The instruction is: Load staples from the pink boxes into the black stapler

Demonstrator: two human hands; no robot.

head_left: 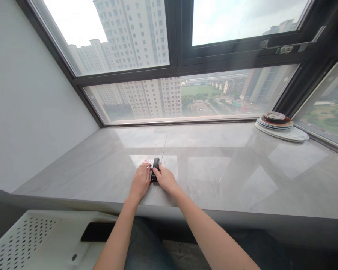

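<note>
A small black stapler (156, 167) lies on the grey windowsill in front of me, its long side pointing away from me. My right hand (165, 177) grips it from the right, thumb on top. Close against its left side is my left hand (141, 180), fingers together on a small white paper with red print (148, 161). Most of that paper is hidden under the fingers and the stapler. Whether the paper's edge sits inside the stapler's jaws, I cannot tell.
The glossy tiled sill (202, 176) runs below a dark-framed window (173, 71). Stacked plates (281, 131) stand in its far right corner. Below the front edge, at left, are a white perforated chair (53, 236) and a black phone-like slab (97, 231).
</note>
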